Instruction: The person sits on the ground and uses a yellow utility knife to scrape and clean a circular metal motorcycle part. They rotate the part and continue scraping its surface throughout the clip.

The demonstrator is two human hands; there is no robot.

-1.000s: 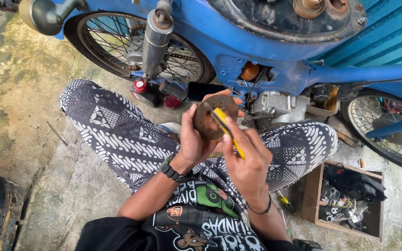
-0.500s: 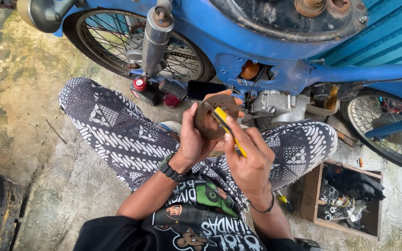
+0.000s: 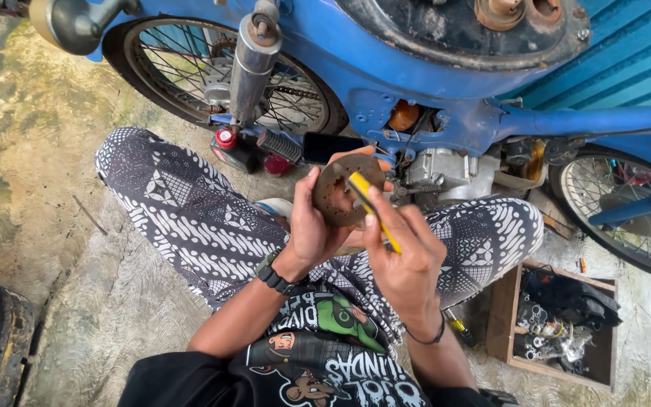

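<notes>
Head view: left hand (image 3: 312, 230) clutches a rusty perforated disc (image 3: 343, 187) at centre; right hand (image 3: 404, 256) pinches a yellow utility knife (image 3: 369, 205) against it. Blue motorcycle (image 3: 446, 83) at twelve o'clock, wooden parts box (image 3: 508, 316) at four.

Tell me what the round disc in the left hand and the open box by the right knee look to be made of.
The round disc looks like metal with a dull, rusty brown face dotted with small holes. The box looks like bare wood, with plain brown boards and square edges. Neither is certain from this view alone.
</notes>
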